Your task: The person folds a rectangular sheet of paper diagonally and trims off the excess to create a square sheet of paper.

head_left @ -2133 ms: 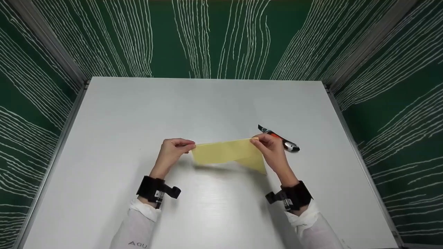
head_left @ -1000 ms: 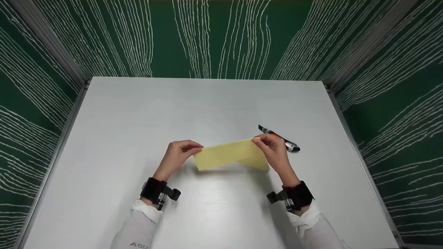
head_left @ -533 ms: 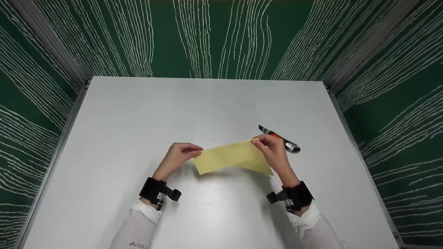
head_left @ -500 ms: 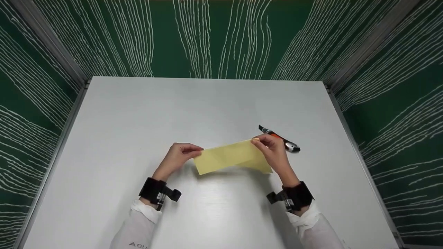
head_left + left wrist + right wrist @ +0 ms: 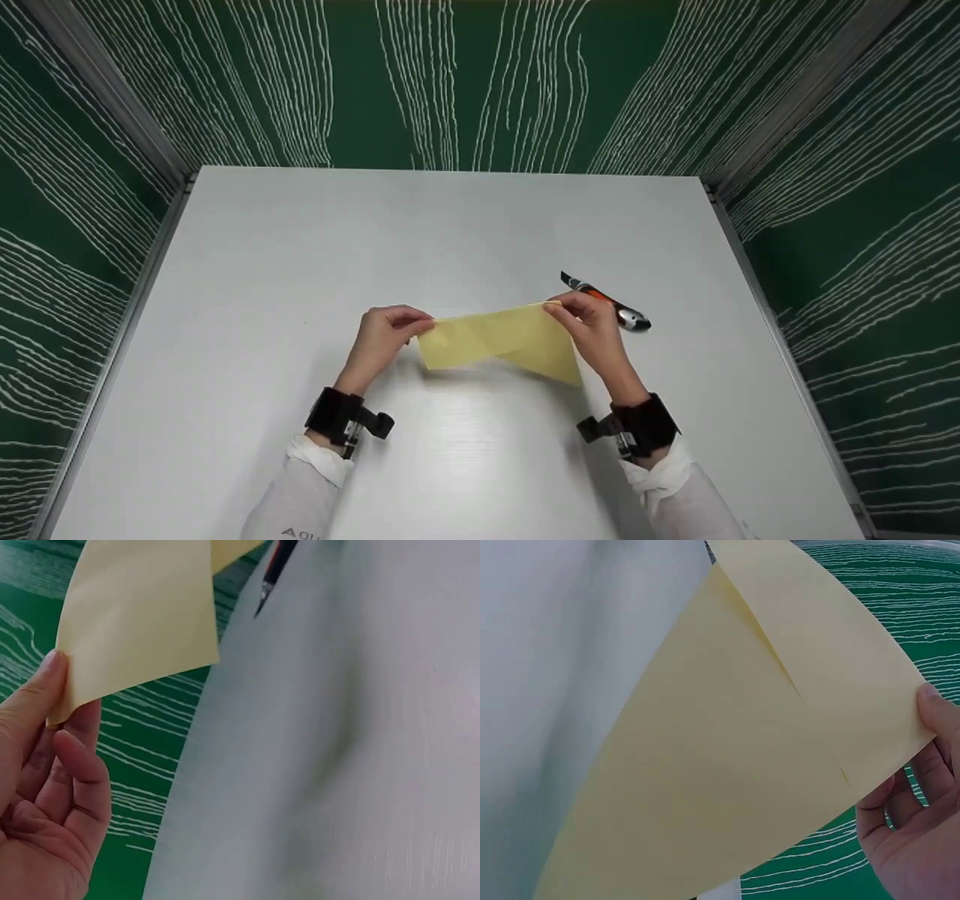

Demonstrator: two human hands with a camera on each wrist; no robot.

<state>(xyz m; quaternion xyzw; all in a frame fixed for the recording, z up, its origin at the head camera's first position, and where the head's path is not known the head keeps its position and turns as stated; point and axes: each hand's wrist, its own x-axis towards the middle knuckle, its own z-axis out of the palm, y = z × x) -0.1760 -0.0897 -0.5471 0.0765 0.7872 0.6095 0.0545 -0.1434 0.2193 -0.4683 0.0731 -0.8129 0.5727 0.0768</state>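
Yellow paper (image 5: 484, 332), lettering (image 5: 301, 534) on left sleeve (image 5: 296, 491)

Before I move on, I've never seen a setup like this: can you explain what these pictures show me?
There is no machine here, just a person's bare left hand and right hand. The wide picture comes from a camera worn on the head, looking forward and down. The two close-ups come from cameras worn on the wrists, one per hand; the black bands show in the wide picture. Both hands pinch a yellow sheet, probably paper, one near each end, holding it above a white table. On the table, partly behind the right hand, lies a black, orange and silver tool that looks like a cutter.
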